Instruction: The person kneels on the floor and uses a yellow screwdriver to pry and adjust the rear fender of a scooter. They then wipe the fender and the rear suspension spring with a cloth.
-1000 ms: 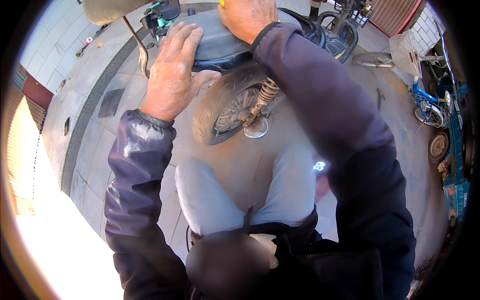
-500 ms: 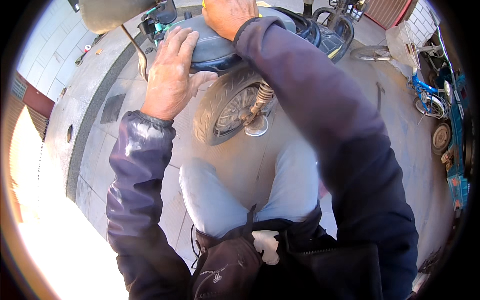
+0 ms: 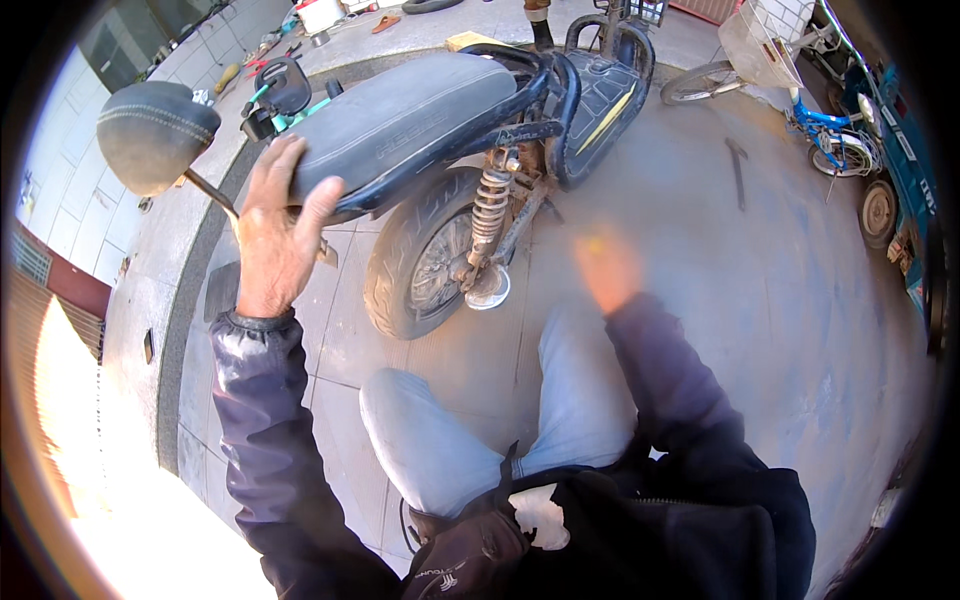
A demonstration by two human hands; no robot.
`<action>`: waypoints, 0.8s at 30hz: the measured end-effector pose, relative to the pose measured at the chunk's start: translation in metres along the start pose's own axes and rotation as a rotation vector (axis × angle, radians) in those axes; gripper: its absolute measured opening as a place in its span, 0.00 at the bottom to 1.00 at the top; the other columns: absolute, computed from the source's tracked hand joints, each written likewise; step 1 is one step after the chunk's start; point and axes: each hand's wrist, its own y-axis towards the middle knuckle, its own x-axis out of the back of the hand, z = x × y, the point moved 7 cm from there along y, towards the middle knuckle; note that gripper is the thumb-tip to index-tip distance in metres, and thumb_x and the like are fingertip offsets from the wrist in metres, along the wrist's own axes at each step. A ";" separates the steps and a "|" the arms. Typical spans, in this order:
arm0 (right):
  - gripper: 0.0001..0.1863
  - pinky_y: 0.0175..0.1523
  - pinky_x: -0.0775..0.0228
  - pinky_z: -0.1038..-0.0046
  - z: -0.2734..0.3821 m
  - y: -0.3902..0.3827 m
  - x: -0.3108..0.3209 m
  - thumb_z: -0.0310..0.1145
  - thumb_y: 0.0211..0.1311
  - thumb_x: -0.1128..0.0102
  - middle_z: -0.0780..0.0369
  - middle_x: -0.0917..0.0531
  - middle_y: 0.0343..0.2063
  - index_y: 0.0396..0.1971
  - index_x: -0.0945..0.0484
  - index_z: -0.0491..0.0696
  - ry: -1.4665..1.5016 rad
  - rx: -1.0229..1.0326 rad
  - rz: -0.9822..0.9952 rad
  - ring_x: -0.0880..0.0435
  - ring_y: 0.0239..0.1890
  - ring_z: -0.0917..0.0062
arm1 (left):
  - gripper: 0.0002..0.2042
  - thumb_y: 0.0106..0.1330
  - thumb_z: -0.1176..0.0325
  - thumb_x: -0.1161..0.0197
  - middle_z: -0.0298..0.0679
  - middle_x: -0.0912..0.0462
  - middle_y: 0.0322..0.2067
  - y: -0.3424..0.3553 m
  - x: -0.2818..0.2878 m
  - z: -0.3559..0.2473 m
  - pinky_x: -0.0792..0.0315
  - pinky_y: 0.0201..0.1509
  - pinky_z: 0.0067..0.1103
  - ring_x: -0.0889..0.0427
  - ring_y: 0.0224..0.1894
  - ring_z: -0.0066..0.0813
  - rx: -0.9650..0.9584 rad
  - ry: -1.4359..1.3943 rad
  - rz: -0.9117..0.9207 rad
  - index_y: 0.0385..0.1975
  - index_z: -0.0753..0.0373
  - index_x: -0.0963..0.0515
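Observation:
My left hand (image 3: 272, 240) rests at the rear end of the dark grey scooter seat (image 3: 400, 105), fingers bent slightly on it, thumb apart. Just left of it, a grey padded backrest (image 3: 150, 140) sits on a metal bar. Below the seat are the dusty rear wheel (image 3: 395, 285), a coil-spring shock (image 3: 490, 205) and a round silver part (image 3: 488, 290). My right hand (image 3: 610, 265) is low over the paving, right of the wheel, blurred by motion, with a small yellow spot on it; whether it holds anything, I cannot tell.
A stone step edge (image 3: 170, 400) curves along the left, with loose tools (image 3: 262, 60) at the back. A dark metal tool (image 3: 738, 175) lies on the paving. At right stand a blue bicycle (image 3: 825, 135) and a teal cart (image 3: 895, 200). My bent legs (image 3: 420, 430) are below.
My right hand has left the seat top and moved down and right. My left hand is lower in view. More of the seat and scooter now shows as the view has shifted.

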 end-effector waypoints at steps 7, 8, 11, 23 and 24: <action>0.16 0.32 0.29 0.56 -0.103 -0.058 0.023 0.46 0.58 0.39 0.52 0.20 0.21 0.31 0.26 0.47 -0.209 -0.189 0.052 0.19 0.27 0.55 | 0.17 0.69 0.57 0.49 0.47 0.20 0.46 0.034 -0.025 0.005 0.32 0.56 0.32 0.24 0.50 0.45 0.095 0.287 -0.085 0.43 0.63 0.20; 0.16 0.32 0.29 0.55 -0.114 -0.066 0.027 0.46 0.58 0.39 0.51 0.19 0.22 0.31 0.26 0.47 -0.241 -0.221 0.093 0.19 0.27 0.54 | 0.17 0.69 0.58 0.50 0.47 0.21 0.47 0.032 -0.031 0.007 0.33 0.56 0.32 0.24 0.50 0.45 0.047 0.252 -0.069 0.43 0.64 0.20; 0.17 0.34 0.28 0.55 -0.144 -0.083 0.036 0.47 0.58 0.40 0.50 0.18 0.23 0.31 0.26 0.47 -0.286 -0.333 0.189 0.18 0.29 0.54 | 0.17 0.70 0.63 0.55 0.48 0.21 0.48 0.033 -0.034 0.007 0.35 0.59 0.31 0.25 0.52 0.44 0.039 0.244 -0.056 0.45 0.65 0.20; 0.16 0.44 0.26 0.54 -0.320 -0.261 -0.004 0.39 0.55 0.43 0.48 0.18 0.34 0.41 0.25 0.47 -0.060 -0.902 0.668 0.18 0.38 0.51 | 0.23 0.74 0.56 0.61 0.46 0.22 0.51 0.037 -0.033 0.049 0.38 0.62 0.27 0.26 0.55 0.38 0.155 0.209 0.030 0.53 0.64 0.24; 0.16 0.44 0.26 0.54 -0.321 -0.266 -0.003 0.38 0.55 0.44 0.48 0.18 0.35 0.41 0.25 0.47 -0.042 -0.936 0.671 0.18 0.38 0.51 | 0.23 0.73 0.56 0.61 0.46 0.22 0.51 0.037 -0.034 0.049 0.38 0.62 0.27 0.25 0.54 0.37 0.175 0.188 0.032 0.53 0.64 0.24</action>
